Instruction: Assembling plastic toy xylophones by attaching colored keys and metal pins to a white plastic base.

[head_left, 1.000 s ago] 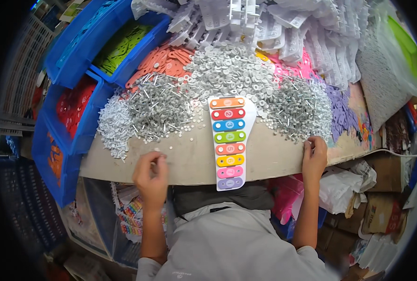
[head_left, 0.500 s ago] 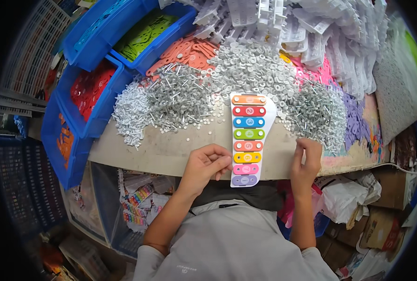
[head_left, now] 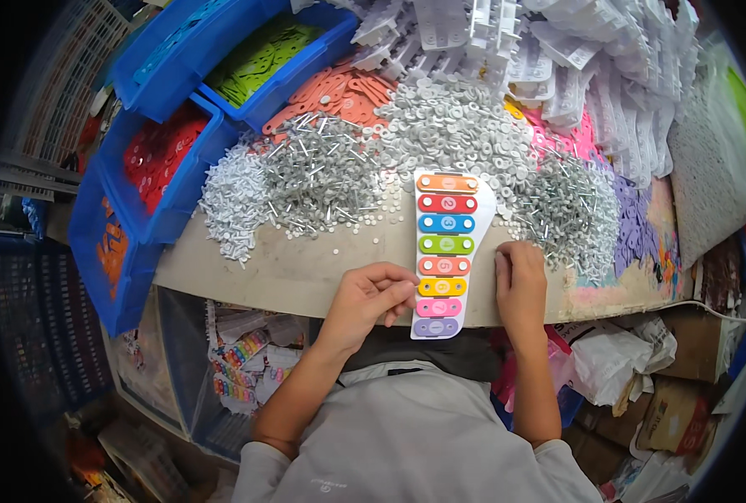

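A toy xylophone (head_left: 482, 210) with a white base lies upright before me at the table's front edge. Several coloured bars run across it. The upper bars carry white round caps at their ends, while the yellow bar (head_left: 442, 287), pink bar (head_left: 438, 308) and purple bar (head_left: 436, 328) show small dark spots there. My left hand (head_left: 371, 303) is closed in a pinch, its fingertips at the base's left edge beside the yellow bar; what they hold is too small to name. Right of the base, my right hand (head_left: 521, 281) is closed with fingers curled down, their tips hidden.
Behind the xylophone spread piles of grey washers (head_left: 457, 126), metal pins (head_left: 318, 176), white pegs (head_left: 232, 201) and more pins (head_left: 566, 201) at right. Blue bins (head_left: 218, 138) of coloured bars stand left. White plastic bases (head_left: 549, 50) are heaped at the back; purple bars (head_left: 633, 214) lie right.
My right hand has moved left from the pins at right, toward the xylophone, and turned downward. My left hand stays pinched at the xylophone's left edge.
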`<state>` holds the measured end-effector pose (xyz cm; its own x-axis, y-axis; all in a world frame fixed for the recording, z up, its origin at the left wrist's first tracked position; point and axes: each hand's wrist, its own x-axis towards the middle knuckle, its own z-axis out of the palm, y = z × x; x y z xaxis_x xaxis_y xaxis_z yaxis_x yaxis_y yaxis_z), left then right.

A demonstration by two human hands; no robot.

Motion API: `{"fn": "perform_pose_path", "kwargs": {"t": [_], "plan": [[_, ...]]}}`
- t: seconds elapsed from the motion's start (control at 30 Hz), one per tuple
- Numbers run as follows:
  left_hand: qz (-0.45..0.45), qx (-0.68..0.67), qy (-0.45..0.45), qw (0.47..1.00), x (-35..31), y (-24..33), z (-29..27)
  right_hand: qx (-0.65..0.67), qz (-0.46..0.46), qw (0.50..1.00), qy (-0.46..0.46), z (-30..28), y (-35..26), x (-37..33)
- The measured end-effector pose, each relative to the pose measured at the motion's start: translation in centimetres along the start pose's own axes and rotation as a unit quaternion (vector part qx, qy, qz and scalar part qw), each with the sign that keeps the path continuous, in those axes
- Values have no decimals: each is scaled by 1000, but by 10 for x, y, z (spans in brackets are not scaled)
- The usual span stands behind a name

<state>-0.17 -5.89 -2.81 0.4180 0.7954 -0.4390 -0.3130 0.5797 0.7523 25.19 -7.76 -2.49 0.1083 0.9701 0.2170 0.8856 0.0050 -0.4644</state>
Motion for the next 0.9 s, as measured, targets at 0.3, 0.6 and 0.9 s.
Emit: {"fn": "perform_pose_path", "kwargs": {"t": [0.3, 0.6, 0.9], "plan": [[-25, 21, -26, 999, 6, 0, 8, 511, 237, 807, -178, -26, -41, -14], [71, 219, -5, 973, 10, -5, 10, 490, 249, 814, -189, -20, -37, -12], [8, 241, -37, 970, 14, 5, 8, 500, 277, 796, -200, -16, -31, -11]]}}
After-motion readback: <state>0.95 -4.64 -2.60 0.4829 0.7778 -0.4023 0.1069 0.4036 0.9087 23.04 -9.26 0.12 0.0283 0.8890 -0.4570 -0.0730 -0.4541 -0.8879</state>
